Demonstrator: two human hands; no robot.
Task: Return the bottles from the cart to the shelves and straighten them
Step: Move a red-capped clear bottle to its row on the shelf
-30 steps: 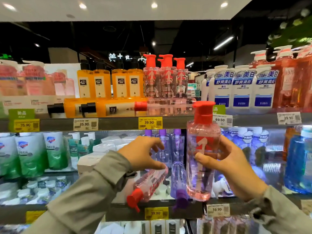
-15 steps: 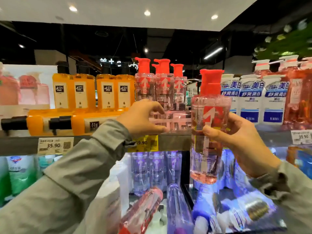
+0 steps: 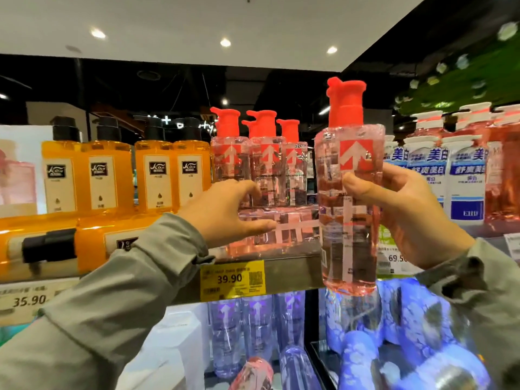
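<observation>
My right hand (image 3: 408,220) grips a clear pink bottle (image 3: 350,153) with a red pump cap, upright in front of the upper shelf's edge (image 3: 289,271). On that shelf a second pink bottle (image 3: 292,229) lies on its side. My left hand (image 3: 225,215) clasps its left end, fingers over the top and thumb underneath, hiding the cap. Behind it three matching pink bottles (image 3: 264,164) stand upright in a group.
Orange bottles (image 3: 107,170) stand at the left, with two more (image 3: 92,243) lying in front. White bottles (image 3: 464,178) fill the right. On the lower shelf stand purple bottles (image 3: 253,327), and another pink bottle (image 3: 253,372) lies there.
My left hand rose from the pink bottle lying on the lower shelf to the one lying on the upper shelf. My right hand lifted its bottle up to upper-shelf height.
</observation>
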